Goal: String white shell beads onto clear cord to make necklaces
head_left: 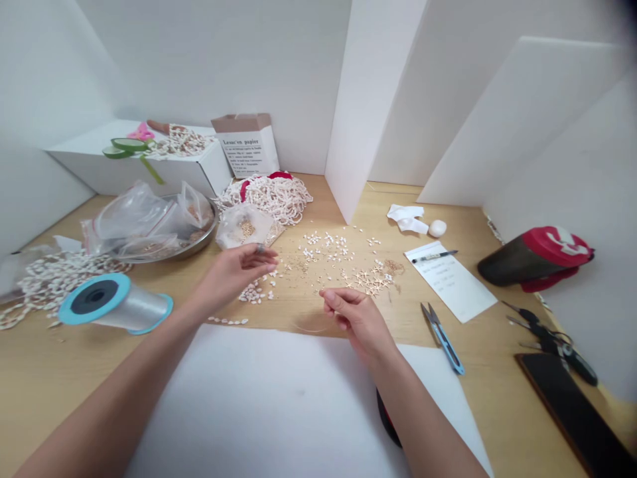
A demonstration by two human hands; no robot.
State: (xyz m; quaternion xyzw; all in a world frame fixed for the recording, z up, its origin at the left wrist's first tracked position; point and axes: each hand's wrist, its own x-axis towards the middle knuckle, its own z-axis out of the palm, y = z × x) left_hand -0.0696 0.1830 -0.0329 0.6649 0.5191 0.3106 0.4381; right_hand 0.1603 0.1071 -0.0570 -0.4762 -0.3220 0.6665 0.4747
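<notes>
My left hand [241, 265] hovers over the left side of the scattered beads, fingers stretched out and thumb a little below them. I see nothing held in it. Small white shells [255, 292] lie just beneath. My right hand [355, 320] is closed in a pinch in front of the starfish-shaped beads [371, 279]. A thin clear line [307, 329] curves from near its fingers toward the left, and the pinch appears to be on it. White beads [328, 247] and tiny gold beads [297, 267] spread between and behind my hands. A short row of shells [227, 321] lies below my left wrist.
On the left are a spool of clear line [144, 309], a metal bowl of bags [206, 234], and strung shells [279, 199]. On the right are thread snips [444, 338], a notepad [455, 285], keys [547, 335] and a tumbler [522, 259]. A white sheet [279, 405] lies in front.
</notes>
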